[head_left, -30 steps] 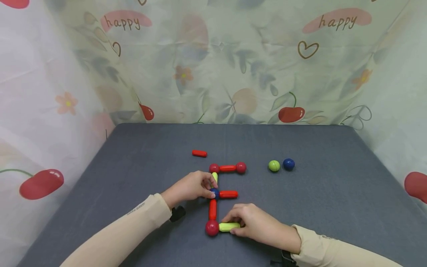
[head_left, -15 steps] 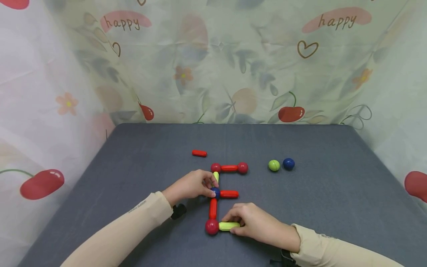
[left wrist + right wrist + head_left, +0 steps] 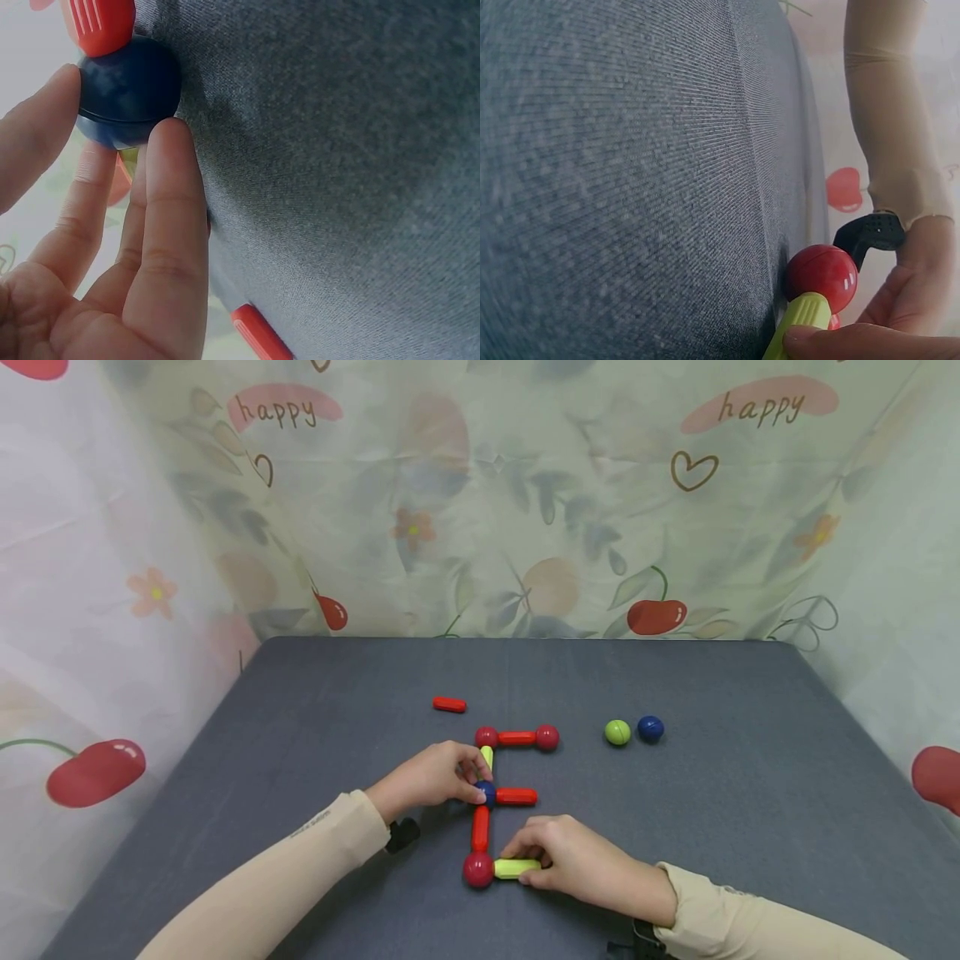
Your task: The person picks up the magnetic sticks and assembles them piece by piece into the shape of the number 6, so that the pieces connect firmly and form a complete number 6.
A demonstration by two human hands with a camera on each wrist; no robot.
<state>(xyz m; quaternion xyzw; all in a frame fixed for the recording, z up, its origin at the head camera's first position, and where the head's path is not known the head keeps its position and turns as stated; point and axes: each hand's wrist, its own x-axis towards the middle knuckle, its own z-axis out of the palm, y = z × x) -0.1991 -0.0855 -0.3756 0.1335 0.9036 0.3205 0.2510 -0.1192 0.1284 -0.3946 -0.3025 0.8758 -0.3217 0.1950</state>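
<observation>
An E-shaped figure of magnetic rods and balls lies on the grey table. My left hand [image 3: 442,774] pinches the blue ball [image 3: 133,86] at its middle, between thumb and fingers. From that ball a red rod [image 3: 517,797] points right, another red rod [image 3: 481,829] runs down to a red ball [image 3: 478,869], and a yellow-green rod [image 3: 487,757] leads up, partly behind my fingers. My right hand [image 3: 577,864] pinches the lower yellow-green rod [image 3: 514,869], whose end meets the lower red ball. Across the top, a red rod [image 3: 517,738] joins two red balls [image 3: 547,737].
A loose red rod [image 3: 449,704] lies behind the figure. To the right sit a green ball [image 3: 617,732] and a second blue ball [image 3: 650,729], side by side. A patterned curtain [image 3: 495,510] hangs along the table's back edge.
The top part of the figure has shifted slightly right, straightening its upright line a little. Both hands keep their holds and have barely moved.
</observation>
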